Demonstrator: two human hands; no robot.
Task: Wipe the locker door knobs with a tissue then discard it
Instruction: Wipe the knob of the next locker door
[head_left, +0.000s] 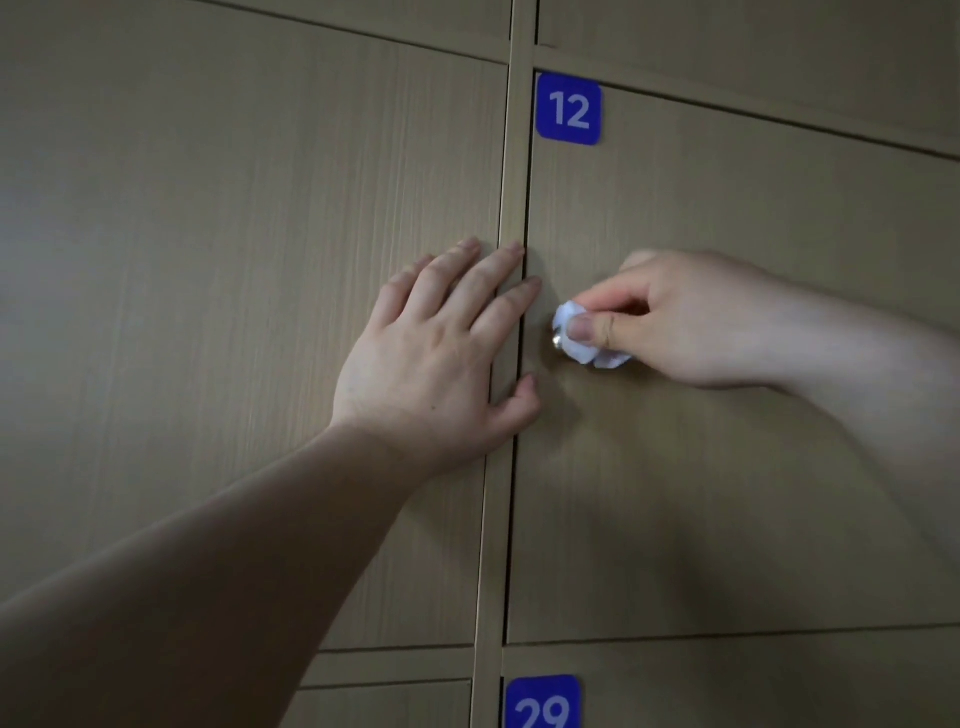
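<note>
A crumpled white tissue (582, 338) is pinched between the thumb and fingers of my right hand (691, 322) and pressed around a small metal knob (557, 341) on the locker door marked 12 (727, 415). Only a shiny sliver of the knob shows at the tissue's left edge. My left hand (441, 353) lies flat with fingers spread on the neighbouring door (234, 260), its fingertips and thumb reaching over the vertical strip between the two doors, just left of the knob.
The wall is made of light wooden locker doors. A blue plate with 12 (569, 107) sits at the top left of the wiped door. Another blue plate with 29 (543, 704) marks the door below. No other knob is in view.
</note>
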